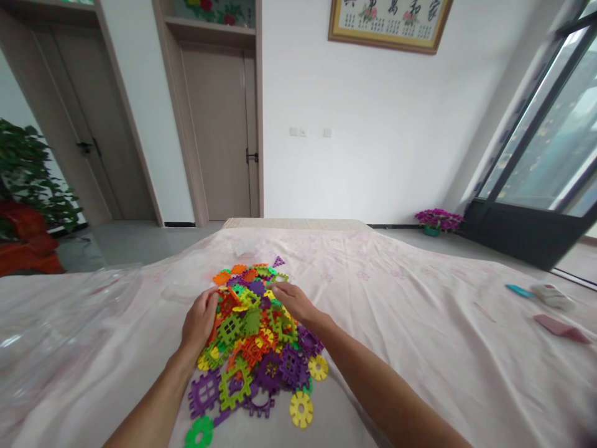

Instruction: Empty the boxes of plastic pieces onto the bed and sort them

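"What are the hands doing?"
"The left hand (200,317) curves against the pile of plastic pieces (252,348); I can't tell if it grips. The right hand (295,302) lies open at the far right side."
"And the pile?"
"Mid-cloth (410,348), long axis running away from the wearer. Clear plastic packaging (60,330) lies left; the framed panel (390,45) reads 家和萬事, right to left."

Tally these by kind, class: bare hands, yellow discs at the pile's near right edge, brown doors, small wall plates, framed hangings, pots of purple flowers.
Hands, left and right: 2
Yellow discs: 2
Brown doors: 2
Wall plates: 3
Framed hanging: 1
Pot of purple flowers: 1
Total: 11
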A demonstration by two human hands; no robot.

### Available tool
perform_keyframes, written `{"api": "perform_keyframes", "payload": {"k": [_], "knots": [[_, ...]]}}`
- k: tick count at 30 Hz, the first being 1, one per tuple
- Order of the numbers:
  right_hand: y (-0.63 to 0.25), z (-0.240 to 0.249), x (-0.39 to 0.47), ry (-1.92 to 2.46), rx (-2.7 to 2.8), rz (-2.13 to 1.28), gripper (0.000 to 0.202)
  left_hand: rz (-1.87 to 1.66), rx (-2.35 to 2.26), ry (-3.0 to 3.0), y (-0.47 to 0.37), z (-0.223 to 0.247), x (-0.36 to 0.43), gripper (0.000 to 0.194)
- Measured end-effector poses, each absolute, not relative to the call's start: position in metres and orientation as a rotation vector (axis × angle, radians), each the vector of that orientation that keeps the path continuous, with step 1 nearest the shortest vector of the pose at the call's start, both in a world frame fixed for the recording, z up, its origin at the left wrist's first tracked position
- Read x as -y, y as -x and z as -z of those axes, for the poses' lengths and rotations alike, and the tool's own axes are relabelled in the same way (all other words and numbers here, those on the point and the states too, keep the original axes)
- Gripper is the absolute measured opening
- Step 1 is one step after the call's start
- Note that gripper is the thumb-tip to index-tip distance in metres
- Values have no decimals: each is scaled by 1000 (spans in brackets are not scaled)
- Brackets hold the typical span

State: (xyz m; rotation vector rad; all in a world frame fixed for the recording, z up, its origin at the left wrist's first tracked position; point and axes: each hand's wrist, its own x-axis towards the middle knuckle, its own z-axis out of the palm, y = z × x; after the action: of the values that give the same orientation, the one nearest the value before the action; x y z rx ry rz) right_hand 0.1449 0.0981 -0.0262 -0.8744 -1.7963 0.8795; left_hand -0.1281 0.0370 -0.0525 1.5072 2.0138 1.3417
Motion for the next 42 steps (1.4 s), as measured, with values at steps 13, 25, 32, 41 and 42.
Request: {"api": "perform_keyframes", "payload": {"k": [13,25,32,41,42], "knots": [[-197,25,-97,949,2243,-1291,42,-1090,-2134,-1690,127,53,-40,34],[-209,22,-103,1132,1736,-1334,19,-1033,-2160,-1723,129,57,-44,35],[-240,36,-127,1396,1432,-1023,19,-1036,-2159,-1766,132,62,-45,36],[-247,50,-142,1301,999,-906,43,-1027,-2160,-1766,132,63,-46,36],[-247,51,-141,1297,1009,-861,47,-1027,-2163,-1770,132,62,-46,36]]}}
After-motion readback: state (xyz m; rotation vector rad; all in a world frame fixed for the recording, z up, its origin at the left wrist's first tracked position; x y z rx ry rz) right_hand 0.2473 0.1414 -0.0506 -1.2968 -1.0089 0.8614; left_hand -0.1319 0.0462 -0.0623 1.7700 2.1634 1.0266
